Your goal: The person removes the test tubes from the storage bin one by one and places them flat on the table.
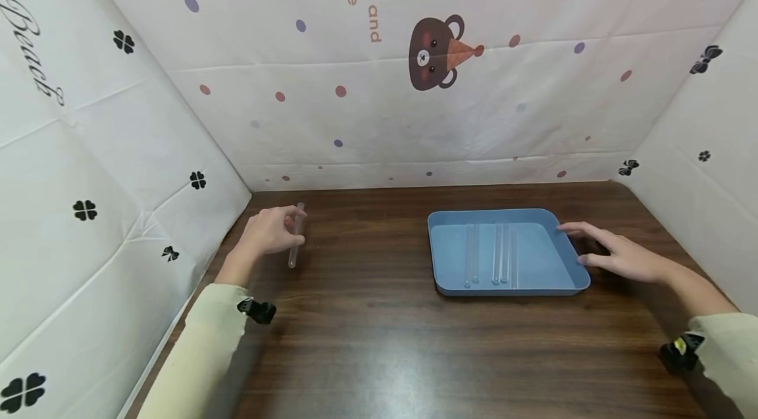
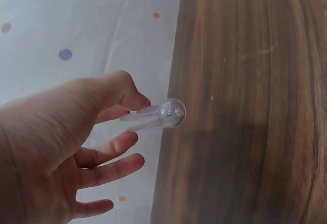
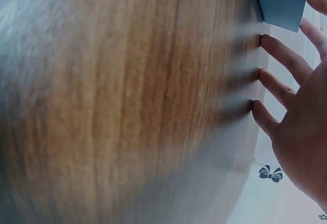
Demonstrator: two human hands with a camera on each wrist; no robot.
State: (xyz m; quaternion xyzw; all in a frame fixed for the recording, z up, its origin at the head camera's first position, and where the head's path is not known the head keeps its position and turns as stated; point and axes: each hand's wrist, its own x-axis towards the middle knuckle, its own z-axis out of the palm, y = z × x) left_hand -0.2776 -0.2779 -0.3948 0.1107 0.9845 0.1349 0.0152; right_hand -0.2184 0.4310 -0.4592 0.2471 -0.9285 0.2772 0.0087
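Note:
Between thumb and fingers, my left hand (image 1: 274,231) pinches a clear glass test tube (image 1: 297,235) above the left side of the table. The rounded end of that tube (image 2: 172,113) points toward the camera in the left wrist view. A blue tray (image 1: 551,284) rests on the table to the right, with several clear test tubes (image 1: 496,254) lying side by side in it. My right hand (image 1: 630,257) is at the tray's right side, index finger and thumb at its rim. In the right wrist view, the other fingertips (image 3: 261,113) of this hand rest on the tabletop.
The dark wood-grain table (image 1: 367,327) runs up to a printed white back sheet (image 1: 355,116). Similar sheets stand along its left (image 1: 118,261) and right (image 1: 699,189) sides, close to both arms. Each wrist carries a small black camera.

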